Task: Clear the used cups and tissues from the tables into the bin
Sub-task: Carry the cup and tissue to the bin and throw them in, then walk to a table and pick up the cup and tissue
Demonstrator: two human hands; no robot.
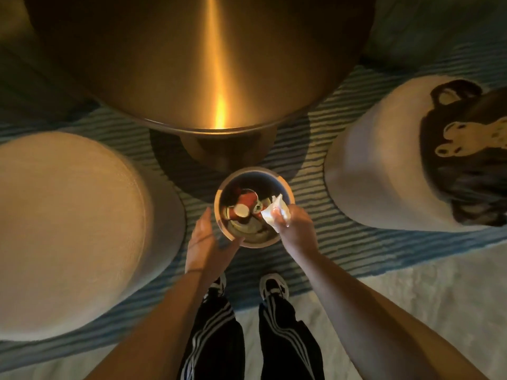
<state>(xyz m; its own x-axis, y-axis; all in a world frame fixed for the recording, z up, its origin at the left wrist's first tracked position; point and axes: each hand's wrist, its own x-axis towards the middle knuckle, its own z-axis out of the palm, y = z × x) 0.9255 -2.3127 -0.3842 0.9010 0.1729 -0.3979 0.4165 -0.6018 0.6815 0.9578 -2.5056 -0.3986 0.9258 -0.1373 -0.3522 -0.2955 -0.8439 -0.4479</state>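
Our right hand (295, 224) pinches a tissue (275, 215) over the bin (288, 197) to drop it among cups (242, 207); our left hand (204, 242), fingers spread and holding nothing, steadies the rim.

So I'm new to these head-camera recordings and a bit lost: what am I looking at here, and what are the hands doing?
The camera sits on a person's head, looking down at their own arms and shoes. On the floor, by a round brass-coloured table, stands a small round bin with red-and-white used cups already in it. The right hand grips a crumpled white tissue over the bin. The left hand is open beside the bin's rim. Pale round stools flank it.
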